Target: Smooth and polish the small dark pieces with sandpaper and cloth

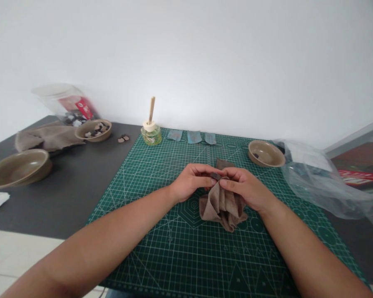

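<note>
Above the green cutting mat (149, 174) both my hands meet, fingers closed. Between the thumb and fingers of my left hand (192, 180) is a small dark, flat piece (216, 176); its exact kind is too small to tell. My right hand (244, 185) pinches a brown cloth (224, 207), bunched up and hanging in folds below the fingers. The cloth's gathered top lies against the dark piece. Part of the fabric also shows behind my fingertips.
A bowl (266, 154) with a dark piece inside stands right, beside a clear plastic bag (317, 178). A reed diffuser (151, 132) and blue sachets (194, 137) line the back. Leftward are a bowl of small pieces (93, 136), another bowl (18, 167) and a brown cloth piece (49, 138).
</note>
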{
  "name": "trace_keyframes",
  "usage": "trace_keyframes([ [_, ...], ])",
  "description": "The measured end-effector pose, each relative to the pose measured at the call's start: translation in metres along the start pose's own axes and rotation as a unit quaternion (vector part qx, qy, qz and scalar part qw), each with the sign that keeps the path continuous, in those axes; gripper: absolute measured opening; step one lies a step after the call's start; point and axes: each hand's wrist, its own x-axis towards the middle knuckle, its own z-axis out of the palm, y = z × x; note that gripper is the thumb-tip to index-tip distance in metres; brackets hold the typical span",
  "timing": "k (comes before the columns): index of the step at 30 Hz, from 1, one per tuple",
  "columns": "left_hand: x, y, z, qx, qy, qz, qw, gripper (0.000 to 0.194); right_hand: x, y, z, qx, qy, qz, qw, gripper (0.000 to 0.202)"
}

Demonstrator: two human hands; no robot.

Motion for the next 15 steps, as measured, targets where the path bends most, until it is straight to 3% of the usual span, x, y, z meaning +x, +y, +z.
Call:
trace_keyframes([
  [15,0.0011,-0.0035,-0.0009,-0.004,0.035,-0.016,0.999,0.028,0.0014,-0.0003,-0.0001,-0.050,0.009,-0.024,0.998,0.030],
])
